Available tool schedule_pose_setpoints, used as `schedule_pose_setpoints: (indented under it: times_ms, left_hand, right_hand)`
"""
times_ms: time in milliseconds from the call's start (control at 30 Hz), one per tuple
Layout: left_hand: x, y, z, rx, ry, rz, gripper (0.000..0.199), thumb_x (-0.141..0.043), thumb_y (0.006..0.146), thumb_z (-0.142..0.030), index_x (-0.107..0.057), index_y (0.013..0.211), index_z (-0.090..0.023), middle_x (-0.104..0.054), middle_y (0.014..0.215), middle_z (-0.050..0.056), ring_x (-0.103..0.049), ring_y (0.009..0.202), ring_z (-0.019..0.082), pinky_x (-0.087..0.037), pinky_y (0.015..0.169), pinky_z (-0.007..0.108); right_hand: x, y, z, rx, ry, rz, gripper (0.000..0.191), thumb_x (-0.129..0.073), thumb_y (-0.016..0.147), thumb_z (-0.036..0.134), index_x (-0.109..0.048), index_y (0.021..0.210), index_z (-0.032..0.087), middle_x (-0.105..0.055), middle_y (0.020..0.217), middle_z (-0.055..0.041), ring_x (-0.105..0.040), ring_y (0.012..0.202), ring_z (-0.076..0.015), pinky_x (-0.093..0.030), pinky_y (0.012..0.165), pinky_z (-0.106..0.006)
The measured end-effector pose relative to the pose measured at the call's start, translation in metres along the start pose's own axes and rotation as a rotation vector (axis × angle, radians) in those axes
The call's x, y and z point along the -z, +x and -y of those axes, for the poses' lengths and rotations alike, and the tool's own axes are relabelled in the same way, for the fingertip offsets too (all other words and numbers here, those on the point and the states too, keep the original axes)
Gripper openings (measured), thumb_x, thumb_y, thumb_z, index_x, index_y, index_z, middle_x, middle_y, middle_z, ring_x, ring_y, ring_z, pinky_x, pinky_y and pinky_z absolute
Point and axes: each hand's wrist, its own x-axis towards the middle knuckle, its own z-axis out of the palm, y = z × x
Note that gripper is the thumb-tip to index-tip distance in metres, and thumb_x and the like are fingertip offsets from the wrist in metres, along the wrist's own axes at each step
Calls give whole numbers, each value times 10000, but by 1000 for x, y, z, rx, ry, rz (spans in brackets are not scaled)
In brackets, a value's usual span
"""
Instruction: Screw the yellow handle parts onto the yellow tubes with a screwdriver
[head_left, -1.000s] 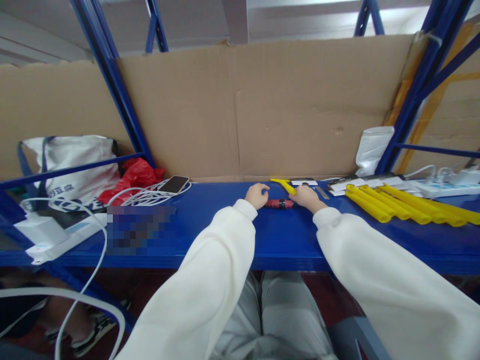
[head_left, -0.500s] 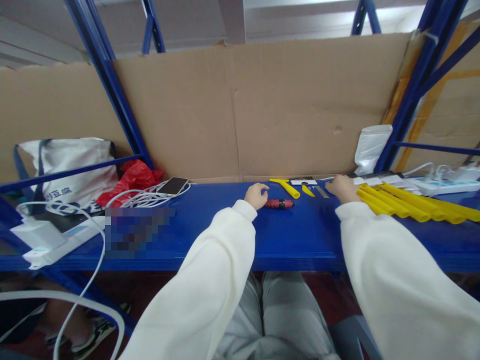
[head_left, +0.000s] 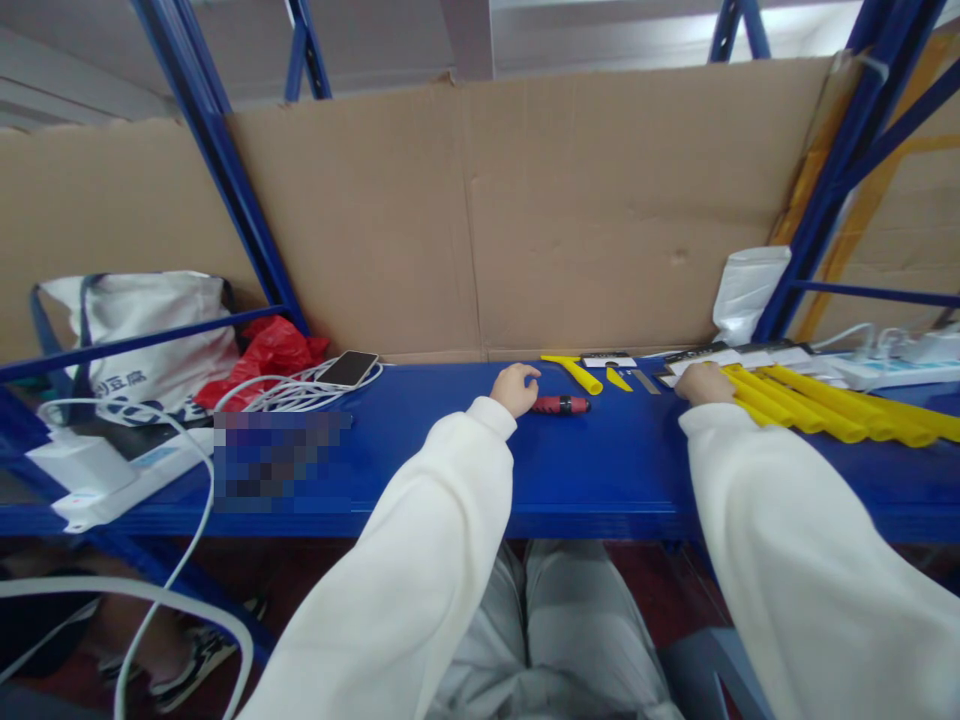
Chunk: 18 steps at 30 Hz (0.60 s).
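Observation:
My left hand (head_left: 515, 389) rests on the blue bench with its fingers loosely bent and apart, holding nothing I can see. Just right of it lies a red and black cylindrical handle (head_left: 562, 405). Farther right, my right hand (head_left: 705, 384) is at the left end of several yellow tubes (head_left: 825, 405); its fingers are mostly hidden, so any grip is unclear. Between the hands, toward the back, are a yellow T-shaped piece (head_left: 577, 374), a small yellow blade-shaped piece (head_left: 618, 378), a thin grey strip (head_left: 646, 382) and a black-and-white card (head_left: 608, 360).
Flat black-and-white packets (head_left: 757, 353) lie behind the tubes, near a white pouch (head_left: 748, 295) and a power strip (head_left: 900, 372). At left are a phone (head_left: 349, 369), coiled white cable, a red plastic bag (head_left: 274, 352) and a cloth bag (head_left: 150, 330). Cardboard (head_left: 360, 230) stands behind.
My right hand has shifted slightly right, uncovering more of the flat packets behind it. My left hand and the red handle stay about where they were.

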Motion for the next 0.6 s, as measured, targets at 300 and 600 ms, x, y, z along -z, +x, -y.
schedule_pose_setpoints:
  times_ms: [300,600]
  left_hand:
    - [-2,0,2,-5,-31,-11,297,-619,822,-21,-815,974,-185,-796,1117,79,-736,1110,235,-565,1062,384]
    - [1,0,-2,19,-25,9,291,-612,835,-17,-814,983,-166,-787,1146,96,-729,1118,234,-551,1072,372]
  right_hand:
    - [1,10,-8,96,-23,62,498,-536,857,98,-641,1330,-20,-640,1256,-326,-664,1181,-350,-540,912,-406]
    - [-1,31,-5,170,50,22,328,-610,821,163,-768,1092,65,-746,1001,-228,-710,1033,-334,-545,862,-383]
